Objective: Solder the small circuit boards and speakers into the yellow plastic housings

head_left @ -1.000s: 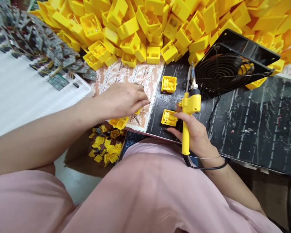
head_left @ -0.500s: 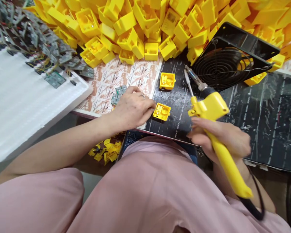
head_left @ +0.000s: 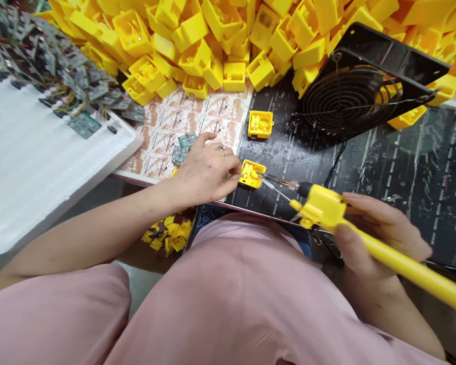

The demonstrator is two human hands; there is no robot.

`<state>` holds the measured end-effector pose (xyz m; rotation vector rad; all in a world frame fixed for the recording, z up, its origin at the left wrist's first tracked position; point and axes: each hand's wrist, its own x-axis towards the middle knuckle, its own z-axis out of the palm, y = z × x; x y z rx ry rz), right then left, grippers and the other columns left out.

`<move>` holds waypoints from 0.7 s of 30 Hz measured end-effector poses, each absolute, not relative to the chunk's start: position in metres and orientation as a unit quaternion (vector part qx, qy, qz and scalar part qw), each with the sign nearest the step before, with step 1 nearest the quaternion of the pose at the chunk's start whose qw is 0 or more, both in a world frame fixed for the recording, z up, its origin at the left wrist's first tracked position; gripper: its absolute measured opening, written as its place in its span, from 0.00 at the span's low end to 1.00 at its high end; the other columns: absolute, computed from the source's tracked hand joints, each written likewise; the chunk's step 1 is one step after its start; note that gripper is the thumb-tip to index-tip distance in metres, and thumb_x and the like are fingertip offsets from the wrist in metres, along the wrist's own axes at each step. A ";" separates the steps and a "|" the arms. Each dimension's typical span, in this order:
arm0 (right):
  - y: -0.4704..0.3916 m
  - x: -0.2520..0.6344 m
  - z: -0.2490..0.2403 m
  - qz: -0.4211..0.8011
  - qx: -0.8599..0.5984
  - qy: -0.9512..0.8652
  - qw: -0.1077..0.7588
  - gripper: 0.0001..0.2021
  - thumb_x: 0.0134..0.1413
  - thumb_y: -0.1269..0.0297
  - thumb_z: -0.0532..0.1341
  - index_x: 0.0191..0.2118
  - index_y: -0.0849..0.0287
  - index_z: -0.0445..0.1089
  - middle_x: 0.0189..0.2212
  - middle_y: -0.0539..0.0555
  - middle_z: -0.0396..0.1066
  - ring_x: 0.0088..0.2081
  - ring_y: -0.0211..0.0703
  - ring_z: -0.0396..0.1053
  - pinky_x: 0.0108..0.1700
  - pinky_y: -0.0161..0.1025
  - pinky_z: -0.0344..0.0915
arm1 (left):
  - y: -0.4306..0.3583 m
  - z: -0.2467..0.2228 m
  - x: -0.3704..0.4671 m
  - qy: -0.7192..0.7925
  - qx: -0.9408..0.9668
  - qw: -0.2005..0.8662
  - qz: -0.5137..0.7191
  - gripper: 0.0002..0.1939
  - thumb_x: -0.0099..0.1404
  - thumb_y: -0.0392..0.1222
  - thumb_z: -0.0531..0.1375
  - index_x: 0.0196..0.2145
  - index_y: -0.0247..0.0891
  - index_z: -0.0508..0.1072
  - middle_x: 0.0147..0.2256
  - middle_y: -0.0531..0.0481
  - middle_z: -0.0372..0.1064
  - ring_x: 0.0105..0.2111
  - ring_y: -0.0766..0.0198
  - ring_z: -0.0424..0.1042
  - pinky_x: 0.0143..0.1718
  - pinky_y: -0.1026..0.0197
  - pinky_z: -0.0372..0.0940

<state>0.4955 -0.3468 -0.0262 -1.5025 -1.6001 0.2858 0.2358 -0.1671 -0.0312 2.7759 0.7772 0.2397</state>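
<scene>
My left hand [head_left: 211, 170] rests at the left side of a small open yellow plastic housing [head_left: 247, 178] near the table's front edge. Its thumb and fingertips are pinched together, and what looks like a thin wire runs from them to the housing. In my right hand [head_left: 380, 233] is a yellow soldering iron [head_left: 329, 205] with a solder feed tube alongside its tip. The tip points left and reaches the inside of that housing. Just beyond my left hand lie green-grey circuit boards [head_left: 183, 147], partly covered by it.
A second yellow housing [head_left: 260, 124] stands farther back. Behind it is a big heap of yellow housings [head_left: 197, 35]. A black fan [head_left: 345, 101] with a wire grille leans at the right. At left, a white foam tray [head_left: 41, 167] bears many wired boards. Yellow pieces [head_left: 169, 235] lie below the table.
My right hand has swung the soldering iron down and left, from beside the fan into the nearer housing. My left hand has stayed almost in place.
</scene>
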 end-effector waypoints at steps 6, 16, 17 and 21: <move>-0.331 0.481 -0.014 0.063 -0.493 -0.763 0.413 0.20 0.57 0.69 0.72 0.54 0.48 0.73 0.26 0.47 0.78 0.24 0.45 0.78 0.18 0.39 0.68 | -0.167 -0.032 0.237 0.261 0.954 0.123 0.080 0.11 0.65 0.39 0.56 0.29 0.40 0.77 0.27 0.51 0.76 0.35 0.58 0.75 0.62 0.40 0.62; -0.331 0.484 -0.018 0.085 -0.483 -0.787 0.374 0.15 0.54 0.72 0.73 0.43 0.48 0.73 0.33 0.48 0.80 0.29 0.42 0.79 0.26 0.38 0.75 | -0.164 -0.031 0.238 0.256 0.956 0.125 0.064 0.12 0.64 0.40 0.55 0.29 0.40 0.78 0.28 0.49 0.76 0.35 0.56 0.75 0.62 0.39 0.61; -0.331 0.485 -0.018 0.090 -0.478 -0.792 0.370 0.15 0.54 0.71 0.73 0.44 0.47 0.73 0.34 0.48 0.81 0.30 0.42 0.79 0.27 0.38 0.76 | -0.163 -0.030 0.238 0.255 0.957 0.127 0.060 0.12 0.64 0.40 0.55 0.29 0.40 0.78 0.28 0.49 0.76 0.35 0.56 0.75 0.62 0.40 0.61; -0.330 0.490 -0.016 0.098 -0.460 -0.803 0.367 0.11 0.57 0.64 0.73 0.43 0.46 0.74 0.34 0.47 0.81 0.31 0.42 0.80 0.31 0.39 0.79 | -0.160 -0.029 0.239 0.247 0.959 0.133 0.046 0.11 0.65 0.40 0.55 0.30 0.41 0.77 0.28 0.51 0.76 0.34 0.58 0.74 0.62 0.42 0.60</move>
